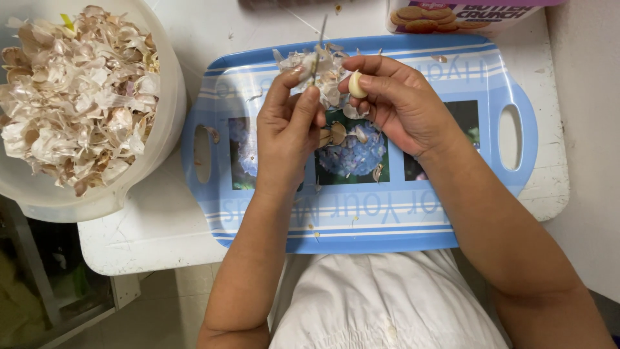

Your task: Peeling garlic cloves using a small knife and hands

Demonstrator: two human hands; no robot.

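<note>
Head view, the only 1 I have: I look straight down on both hands working over a blue tray (516, 84) printed with flower pictures. My right hand (400, 106) pinches a pale, bare garlic clove (356, 84) between thumb and forefinger, closed firmly on it, the other 3 fingers curled loosely underneath. My left hand (287, 132) sits just beside it, closed around a thin knife (318, 48); the blade sticks up past the fingertips and I cannot tell exactly how the handle is held, since the palm hides it.

Just beyond both grips lies a small heap of papery skins (316, 68) on the tray, and a few loose scraps (336, 132) lie directly beneath the hands. Well off to the left of the left hand stands a big white tub (169, 97) piled with garlic peels (77, 90). A biscuit box (452, 16) sits beyond the right hand, past the tray's far edge.

I judge the step in hand as peeling: the clove looks stripped clean. The next move calls for checking it for clinging skin, keeping the blade tip angled away from the right thumb.
</note>
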